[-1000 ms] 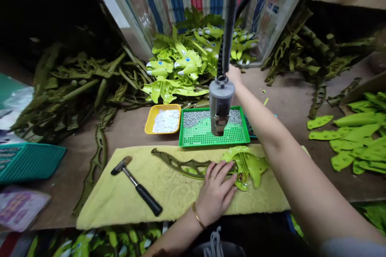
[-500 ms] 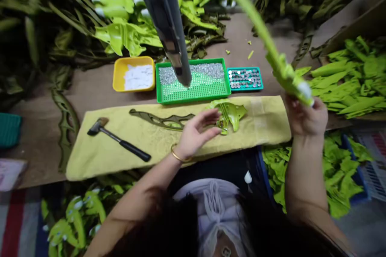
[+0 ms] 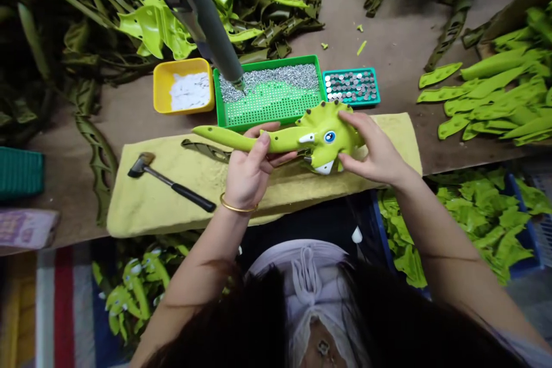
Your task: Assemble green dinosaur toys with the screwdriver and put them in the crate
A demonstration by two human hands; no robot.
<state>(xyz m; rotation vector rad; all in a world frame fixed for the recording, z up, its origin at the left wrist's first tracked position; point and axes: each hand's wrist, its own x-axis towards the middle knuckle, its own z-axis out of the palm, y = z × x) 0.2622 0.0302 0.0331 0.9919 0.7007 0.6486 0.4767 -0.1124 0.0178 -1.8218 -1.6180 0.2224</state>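
Note:
A lime-green plastic dinosaur-head toy (image 3: 319, 138) with a blue eye, white horn and long handle is held level above the yellow cloth (image 3: 150, 207). My left hand (image 3: 252, 169) grips the handle between thumb and fingers. Around the head's right side, my right hand (image 3: 379, 149) holds on with thumb below and fingers above. A dark olive openwork strip (image 3: 207, 150) lies on the cloth, partly hidden by the toy and my left hand. Left of it lies a hammer (image 3: 172, 184) with a black grip.
A yellow tub (image 3: 159, 92) of white pieces, a green perforated tray (image 3: 267, 121) of small metal parts and a teal tray (image 3: 378, 92) of metal discs stand behind the cloth. A grey powered tool (image 3: 211, 29) hangs overhead. Green parts (image 3: 491, 98) are heaped at right.
My right hand has brought a raised green piece down and left to the cloth's middle. My left hand has closed on the handle. The view has shifted slightly.

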